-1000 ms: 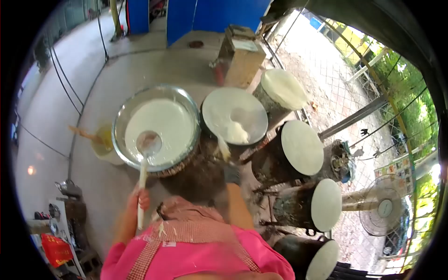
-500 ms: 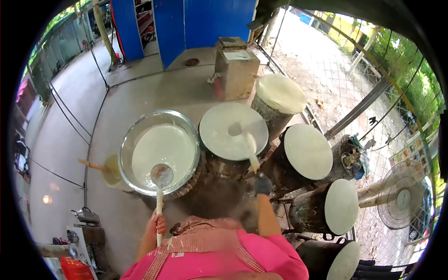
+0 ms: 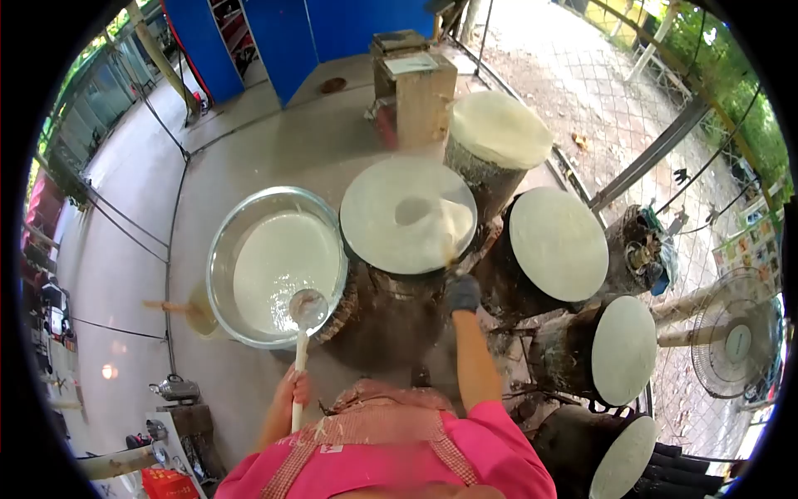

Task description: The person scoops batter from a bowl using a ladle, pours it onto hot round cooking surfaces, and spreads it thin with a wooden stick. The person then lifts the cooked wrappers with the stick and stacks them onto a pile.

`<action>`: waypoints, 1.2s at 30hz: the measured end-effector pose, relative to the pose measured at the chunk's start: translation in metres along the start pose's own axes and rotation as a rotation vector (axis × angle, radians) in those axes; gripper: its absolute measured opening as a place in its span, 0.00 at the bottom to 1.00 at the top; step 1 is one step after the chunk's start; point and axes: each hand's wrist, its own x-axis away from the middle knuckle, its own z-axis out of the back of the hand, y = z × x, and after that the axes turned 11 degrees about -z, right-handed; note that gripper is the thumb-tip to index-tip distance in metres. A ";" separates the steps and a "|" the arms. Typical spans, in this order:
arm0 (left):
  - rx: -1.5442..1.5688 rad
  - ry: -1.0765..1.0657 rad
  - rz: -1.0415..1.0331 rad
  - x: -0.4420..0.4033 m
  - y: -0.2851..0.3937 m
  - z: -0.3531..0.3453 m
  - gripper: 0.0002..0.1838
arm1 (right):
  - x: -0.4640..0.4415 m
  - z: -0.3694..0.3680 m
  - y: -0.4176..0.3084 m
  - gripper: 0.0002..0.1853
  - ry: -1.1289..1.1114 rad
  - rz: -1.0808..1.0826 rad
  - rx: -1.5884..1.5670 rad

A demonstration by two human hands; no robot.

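My left hand [image 3: 291, 388] is closed around the pale handle of a ladle [image 3: 308, 309]. The ladle's round bowl hangs over the near rim of a large metal basin [image 3: 218, 287] that holds white batter [image 3: 278, 270]. On my right hand [image 3: 462, 293] is a dark glove. Its fingers grip the handle of a pale spreader [image 3: 451, 226], blurred by motion, whose head lies on a round griddle [image 3: 366, 220]. Whitish batter coats this griddle, with a greyer patch near its middle. The spreader's exact shape cannot be made out.
Several more round griddles on drum stoves curve down my right side, including a back one [image 3: 499, 129] and a nearer one [image 3: 559, 245]. A fan [image 3: 736, 337] stands far right. Behind the griddles is a box-like stand [image 3: 424, 100]. A small bucket [image 3: 201, 312] sits left of the basin.
The view has shifted a little. The ladle sits slightly farther right over the basin's rim. On the griddle, the spreader has turned and a pale smear spreads around its head.
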 end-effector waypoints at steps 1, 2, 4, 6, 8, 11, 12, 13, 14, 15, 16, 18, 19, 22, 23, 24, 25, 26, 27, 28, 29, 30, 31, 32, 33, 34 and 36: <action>0.036 0.017 0.040 -0.006 0.001 -0.007 0.08 | 0.033 -0.017 0.005 0.15 0.125 0.026 -0.089; 0.032 -0.087 0.043 -0.008 -0.002 -0.007 0.10 | 0.066 -0.034 0.016 0.15 0.303 0.066 -0.196; -0.078 -0.027 -0.029 -0.002 -0.011 -0.015 0.10 | 0.085 -0.038 0.050 0.18 0.149 -0.177 -0.437; -0.056 0.012 -0.076 -0.002 -0.020 -0.017 0.10 | 0.032 -0.013 0.062 0.22 -0.025 -0.490 -0.656; -0.008 0.096 -0.048 -0.002 -0.025 -0.024 0.05 | -0.046 0.041 0.041 0.24 -0.142 -0.416 -0.457; 0.185 0.167 0.005 -0.008 -0.041 -0.021 0.06 | -0.171 0.010 0.026 0.22 -0.015 -0.273 -0.527; 0.253 0.188 0.015 -0.002 -0.035 -0.016 0.06 | -0.170 0.005 0.036 0.23 -0.080 -0.266 -0.582; 0.148 0.110 -0.012 0.006 -0.030 -0.007 0.05 | -0.156 0.041 0.028 0.25 -0.134 -0.257 -0.635; 0.052 0.014 -0.037 0.009 -0.030 0.003 0.07 | -0.143 0.050 0.023 0.27 -0.173 -0.295 -0.665; -0.033 -0.087 -0.059 0.005 -0.032 0.005 0.11 | -0.125 0.040 0.016 0.29 -0.216 -0.382 -0.673; -0.089 -0.106 -0.102 0.004 -0.031 0.001 0.11 | -0.110 0.029 0.010 0.31 -0.273 -0.460 -0.649; -0.091 -0.191 -0.128 -0.011 -0.024 0.008 0.10 | -0.091 0.016 -0.008 0.36 -0.398 -0.559 -0.590; -0.028 -0.241 -0.106 -0.012 -0.024 0.025 0.10 | -0.090 0.021 0.000 0.29 -0.480 -0.572 -0.615; 0.025 0.047 -0.121 0.006 -0.002 -0.008 0.10 | -0.074 0.016 0.019 0.12 -0.745 -0.611 -0.712; 0.040 0.121 -0.071 0.004 0.008 -0.006 0.13 | -0.072 0.020 0.015 0.12 -0.810 -0.610 -0.763; 0.048 0.119 -0.088 0.008 0.013 -0.002 0.13 | -0.061 0.019 0.008 0.12 -0.714 -0.565 -0.737; 0.051 0.113 -0.099 0.011 0.017 0.001 0.13 | -0.041 0.016 -0.001 0.12 -0.614 -0.527 -0.711; 0.057 0.098 -0.106 0.008 0.021 0.000 0.13 | -0.021 0.017 -0.013 0.12 -0.503 -0.487 -0.680; 0.132 0.116 -0.078 0.002 0.023 0.001 0.13 | 0.000 0.018 -0.025 0.12 -0.398 -0.440 -0.637; 0.211 0.144 -0.051 -0.002 0.024 0.004 0.13 | 0.022 0.017 -0.036 0.12 -0.304 -0.391 -0.591; 0.288 0.172 -0.031 -0.007 0.027 0.007 0.13 | 0.038 0.014 -0.045 0.12 -0.212 -0.337 -0.548; 0.343 0.117 0.018 -0.010 0.028 0.009 0.11 | 0.046 0.012 -0.049 0.13 -0.126 -0.281 -0.509; 0.322 0.104 0.030 -0.005 0.026 0.011 0.07 | 0.039 -0.017 -0.025 0.11 -0.026 -0.061 -0.284; 0.299 0.078 0.037 -0.001 0.026 0.004 0.05 | 0.015 -0.065 0.017 0.09 0.088 0.161 -0.064; 0.271 0.041 0.040 -0.002 0.029 -0.005 0.07 | -0.011 -0.089 0.040 0.07 0.215 0.379 0.157; 0.277 0.031 0.043 -0.002 0.030 -0.012 0.05 | -0.026 -0.041 0.030 0.08 0.083 -0.015 -0.313; 0.289 0.013 0.059 -0.001 0.025 -0.015 0.09 | -0.066 0.016 0.022 0.12 -0.151 -0.405 -0.503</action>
